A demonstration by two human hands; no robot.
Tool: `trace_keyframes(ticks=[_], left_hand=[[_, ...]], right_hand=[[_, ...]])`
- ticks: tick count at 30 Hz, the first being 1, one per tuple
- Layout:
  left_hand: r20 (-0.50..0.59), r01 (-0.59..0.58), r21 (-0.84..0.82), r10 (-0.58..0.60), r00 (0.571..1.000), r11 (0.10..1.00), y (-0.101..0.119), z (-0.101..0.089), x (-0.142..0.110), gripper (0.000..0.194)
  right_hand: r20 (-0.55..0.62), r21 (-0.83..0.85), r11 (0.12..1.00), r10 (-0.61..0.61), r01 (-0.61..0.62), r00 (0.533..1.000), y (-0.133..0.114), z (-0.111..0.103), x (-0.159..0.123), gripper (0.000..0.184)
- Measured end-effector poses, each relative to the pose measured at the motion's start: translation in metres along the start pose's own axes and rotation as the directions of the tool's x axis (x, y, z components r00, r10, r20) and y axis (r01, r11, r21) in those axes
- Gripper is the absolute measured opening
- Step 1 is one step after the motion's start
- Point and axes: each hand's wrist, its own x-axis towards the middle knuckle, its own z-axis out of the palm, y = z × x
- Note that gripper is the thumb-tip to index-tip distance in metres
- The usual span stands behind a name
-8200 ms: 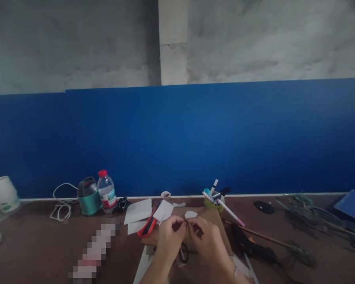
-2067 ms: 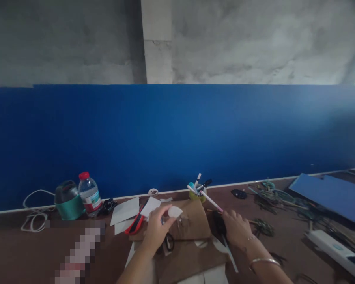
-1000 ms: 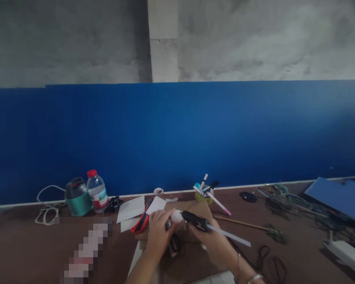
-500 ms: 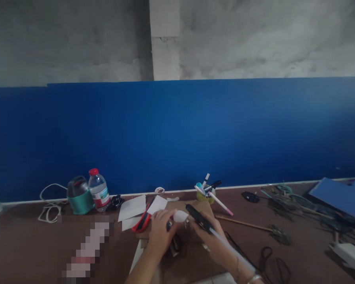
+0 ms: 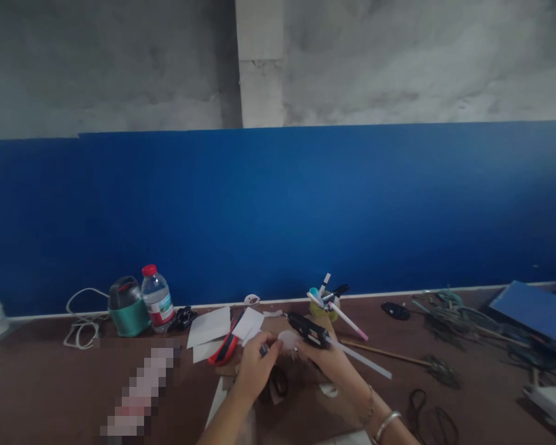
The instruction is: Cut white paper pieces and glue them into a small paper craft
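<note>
My right hand [image 5: 330,362] grips a black glue gun [image 5: 308,329] with a white glue stick [image 5: 364,360] jutting out behind it to the right. The gun's nozzle points left at a small white rounded piece [image 5: 288,339]. My left hand [image 5: 256,366] pinches that piece together with a small dark part [image 5: 264,350]. Both hands hover over a brown cardboard sheet [image 5: 306,408] on the brown table [image 5: 50,383]. Black scissors [image 5: 278,381] lie under my hands.
White paper pieces [image 5: 209,326] and a red-and-black cutter [image 5: 224,348] lie left of my hands. A water bottle [image 5: 157,299], green tape dispenser [image 5: 127,306], pen cup [image 5: 323,300], wooden stick [image 5: 384,353], tangled wire pieces [image 5: 449,309] and blue boards [image 5: 535,309] stand around.
My right hand picked up the glue gun from the table's right and brought it to the white piece in my left hand. The gun has tilted back level since half a second ago.
</note>
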Motion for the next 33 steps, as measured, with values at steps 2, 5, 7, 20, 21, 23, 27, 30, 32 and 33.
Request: trace_keyframes(ticks=[2, 5, 7, 20, 21, 23, 27, 30, 32, 33], left_hand=[[-0.052, 0.008, -0.004, -0.008, 0.999, 1.0, -0.002, 0.0, 0.001, 0.027], [-0.186, -0.027, 0.011, 0.029, 0.982, 1.0, -0.011, 0.0, 0.004, 0.027], [-0.279, -0.064, 0.045, 0.074, 0.958, 0.997, -0.018, -0.001, 0.006, 0.026], [-0.345, -0.142, 0.139, 0.182, 0.921, 0.98, -0.026, 0.002, 0.006, 0.022], [-0.34, -0.14, 0.14, 0.181, 0.923, 0.98, -0.025, 0.002, 0.006, 0.021], [-0.325, -0.143, 0.145, 0.183, 0.928, 0.979, -0.024, 0.002, 0.006, 0.021], [-0.298, -0.155, 0.151, 0.195, 0.935, 0.976, -0.023, 0.003, 0.005, 0.022], [-0.298, -0.156, 0.15, 0.195, 0.934, 0.976, -0.022, 0.004, 0.004, 0.023], [-0.292, -0.153, 0.15, 0.192, 0.937, 0.977, -0.02, 0.003, 0.004, 0.024], [-0.288, -0.151, 0.149, 0.189, 0.939, 0.977, -0.019, 0.003, 0.004, 0.024]], right_hand=[[0.025, -0.008, 1.0, -0.009, 0.009, 1.0, 0.001, -0.001, 0.0, 0.029], [0.002, -0.027, 0.997, -0.074, 0.074, 0.997, 0.003, -0.002, -0.005, 0.027], [-0.006, -0.038, 0.995, -0.096, 0.096, 0.995, 0.004, -0.001, -0.01, 0.026], [0.128, -0.237, 0.928, -0.263, 0.287, 0.956, -0.008, 0.011, -0.02, 0.015], [0.114, -0.232, 0.931, -0.263, 0.283, 0.958, -0.008, 0.011, -0.021, 0.016], [0.122, -0.228, 0.931, -0.262, 0.284, 0.957, -0.007, 0.012, -0.021, 0.017], [0.133, -0.266, 0.916, -0.273, 0.299, 0.953, -0.005, 0.013, -0.02, 0.022], [0.156, -0.286, 0.913, -0.257, 0.293, 0.954, -0.002, 0.013, -0.019, 0.024], [0.164, -0.303, 0.912, -0.237, 0.277, 0.958, 0.0, 0.013, -0.018, 0.026], [0.163, -0.307, 0.912, -0.232, 0.272, 0.959, 0.001, 0.014, -0.018, 0.026]])
